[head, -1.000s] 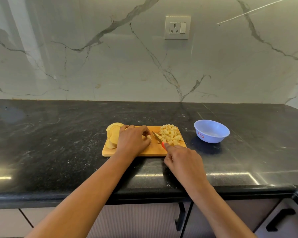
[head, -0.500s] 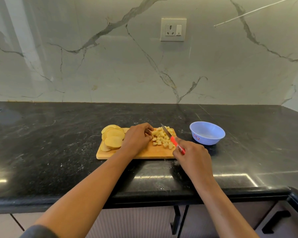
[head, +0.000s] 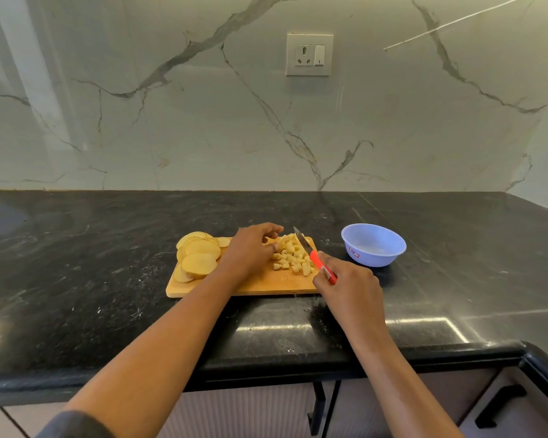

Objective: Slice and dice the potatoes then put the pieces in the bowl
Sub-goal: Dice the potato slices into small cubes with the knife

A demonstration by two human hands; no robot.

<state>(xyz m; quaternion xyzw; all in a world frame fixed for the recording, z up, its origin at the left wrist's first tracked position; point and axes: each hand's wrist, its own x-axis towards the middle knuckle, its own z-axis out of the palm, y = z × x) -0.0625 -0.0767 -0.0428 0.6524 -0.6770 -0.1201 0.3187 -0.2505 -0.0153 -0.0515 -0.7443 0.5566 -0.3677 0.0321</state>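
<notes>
On the counter [head: 108,263], potato dicing on a board [head: 260,284] near the bowl [head: 374,245].
Right hand [head: 348,282] grips the knife [head: 304,243], blade at the diced pieces [head: 293,256]; left hand [head: 250,254] curls beside them, grip unclear; slices [head: 200,254] lie at the board's left end.

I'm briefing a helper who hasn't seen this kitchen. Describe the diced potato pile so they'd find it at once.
On the black countertop lies a wooden cutting board. The diced potato pile sits on its right half, beside the red-handled knife blade. Unlike the broad round slices on the left end, it is small pale-yellow cubes.
</notes>
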